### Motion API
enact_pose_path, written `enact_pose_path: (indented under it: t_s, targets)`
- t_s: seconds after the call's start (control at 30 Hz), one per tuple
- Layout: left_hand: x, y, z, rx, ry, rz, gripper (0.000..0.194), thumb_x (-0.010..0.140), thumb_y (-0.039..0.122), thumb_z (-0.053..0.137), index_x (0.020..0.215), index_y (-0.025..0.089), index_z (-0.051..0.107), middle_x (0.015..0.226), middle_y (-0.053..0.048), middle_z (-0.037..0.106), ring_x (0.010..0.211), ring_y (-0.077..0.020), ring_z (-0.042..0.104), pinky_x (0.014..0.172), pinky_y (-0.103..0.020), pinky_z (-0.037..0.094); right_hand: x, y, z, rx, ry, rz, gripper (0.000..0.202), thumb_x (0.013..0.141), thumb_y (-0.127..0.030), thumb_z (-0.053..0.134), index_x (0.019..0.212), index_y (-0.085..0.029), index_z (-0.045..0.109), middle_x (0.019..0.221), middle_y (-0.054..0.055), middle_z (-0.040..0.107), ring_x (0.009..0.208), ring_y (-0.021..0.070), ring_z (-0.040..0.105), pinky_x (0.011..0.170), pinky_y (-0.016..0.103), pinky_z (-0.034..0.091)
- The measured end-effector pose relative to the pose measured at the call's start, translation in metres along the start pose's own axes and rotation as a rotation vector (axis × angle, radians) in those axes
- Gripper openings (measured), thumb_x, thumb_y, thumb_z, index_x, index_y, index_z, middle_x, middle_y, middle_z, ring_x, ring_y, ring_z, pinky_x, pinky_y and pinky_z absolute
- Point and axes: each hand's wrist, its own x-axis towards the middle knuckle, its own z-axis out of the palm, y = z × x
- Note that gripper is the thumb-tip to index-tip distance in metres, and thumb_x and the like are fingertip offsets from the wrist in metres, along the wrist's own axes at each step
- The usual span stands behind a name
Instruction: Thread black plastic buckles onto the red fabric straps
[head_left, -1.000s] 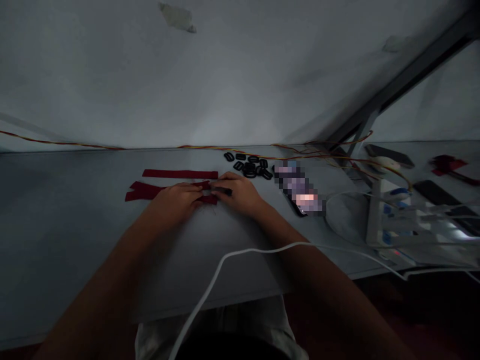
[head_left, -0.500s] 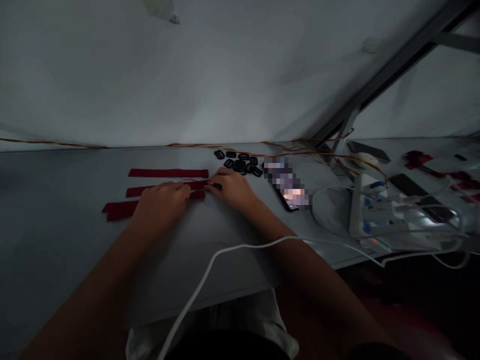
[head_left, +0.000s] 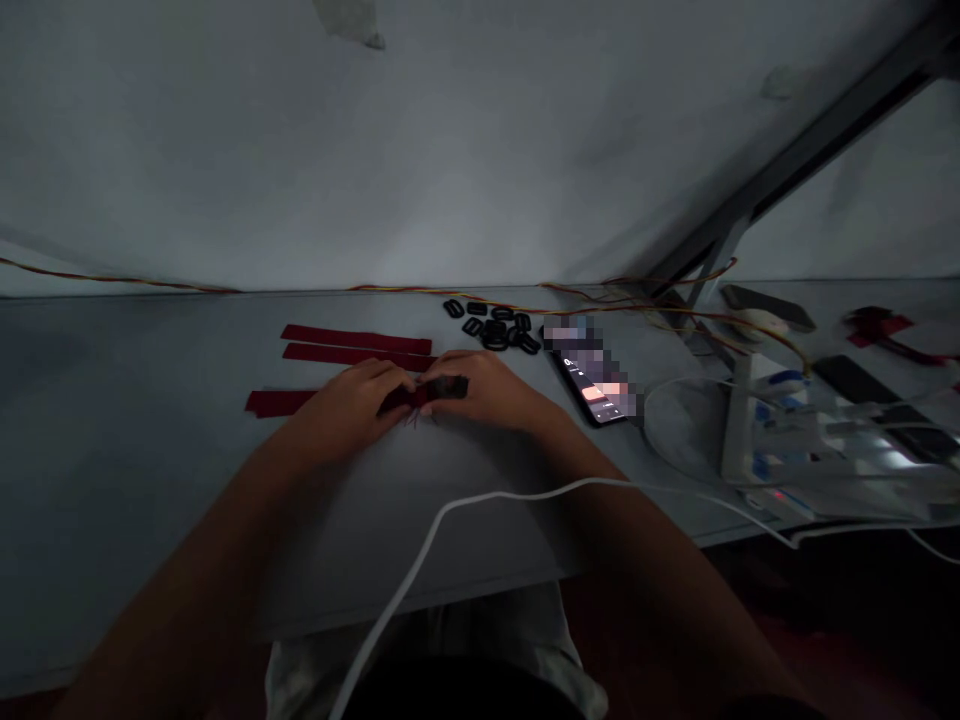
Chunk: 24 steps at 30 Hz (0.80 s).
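Between my two hands is the end of a red webbing strap (head_left: 417,397), with thin loose threads hanging from it. My left hand (head_left: 364,400) is closed, pinching the strap from the left. My right hand (head_left: 484,390) pinches it from the right with thumb and forefinger. A small dark object (head_left: 454,385) shows in the right hand's grasp; its kind is unclear in the dim light. Just beyond the hands, two red straps (head_left: 352,338) lie side by side. More red strap (head_left: 274,402) sticks out to the left of my left hand, overlapping in a small stack.
Several black plastic slide buckles (head_left: 495,328) lie in a heap behind my right hand. A lit phone (head_left: 592,375) is to their right. Further right stand a white power strip (head_left: 757,430) and dark phones. A white cable (head_left: 480,495) crosses over my right forearm.
My hands have come together around the strap end, which was stretched flat between them. The middle strap now lies closer to the back one. The view has shifted slightly left.
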Motion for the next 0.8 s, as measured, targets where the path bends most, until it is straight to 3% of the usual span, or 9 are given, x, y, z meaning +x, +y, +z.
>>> enact_pose_path:
  t_s: [0.17, 0.37, 0.47, 0.6, 0.8]
  targets:
    - [0.004, 0.003, 0.001, -0.026, 0.006, -0.007, 0.015, 0.094, 0.021, 0.065, 0.110, 0.021, 0.064, 0.114, -0.007, 0.070, 0.111, -0.0248, 0.065, 0.103, -0.042, 0.052, -0.001, -0.005, 0.004, -0.098, -0.028, -0.035, 0.017, 0.091, -0.024, 0.075, 0.108, -0.023, 0.081, 0.109, 0.005, 0.077, 0.102, 0.0189, 0.071, 0.095, 0.030, 0.051]
    - [0.002, 0.006, 0.002, 0.208, 0.079, -0.124, 0.034, 0.096, 0.019, 0.061, 0.130, 0.020, 0.060, 0.132, -0.014, 0.066, 0.123, -0.0348, 0.062, 0.102, -0.052, 0.049, 0.004, -0.002, 0.016, -0.155, 0.170, 0.023, 0.028, 0.091, -0.020, 0.073, 0.118, -0.019, 0.080, 0.115, 0.009, 0.076, 0.094, 0.0177, 0.070, 0.092, 0.030, 0.053]
    - [-0.002, 0.003, -0.001, 0.285, 0.108, -0.118, 0.043, 0.098, 0.026, 0.062, 0.140, 0.019, 0.056, 0.136, -0.018, 0.066, 0.126, -0.0383, 0.061, 0.105, -0.055, 0.045, 0.004, -0.005, 0.013, -0.106, 0.220, 0.048, 0.029, 0.087, -0.022, 0.078, 0.116, -0.018, 0.081, 0.106, 0.008, 0.076, 0.085, 0.0162, 0.068, 0.086, 0.029, 0.053]
    - [-0.005, -0.002, -0.010, 0.218, 0.098, -0.019, 0.052, 0.095, 0.043, 0.071, 0.140, 0.020, 0.058, 0.136, -0.017, 0.069, 0.126, -0.0392, 0.062, 0.106, -0.055, 0.039, -0.001, -0.015, 0.001, 0.051, 0.096, 0.024, 0.027, 0.084, -0.027, 0.084, 0.109, -0.017, 0.082, 0.097, 0.005, 0.077, 0.078, 0.0148, 0.068, 0.076, 0.027, 0.050]
    - [-0.006, 0.002, -0.019, 0.120, -0.001, 0.090, 0.034, 0.089, 0.052, 0.080, 0.104, 0.022, 0.072, 0.104, -0.005, 0.078, 0.102, -0.0294, 0.069, 0.096, -0.047, 0.034, -0.008, -0.025, -0.008, 0.034, -0.081, 0.026, 0.021, 0.082, -0.026, 0.082, 0.101, -0.019, 0.079, 0.098, 0.004, 0.078, 0.087, 0.0185, 0.068, 0.080, 0.029, 0.048]
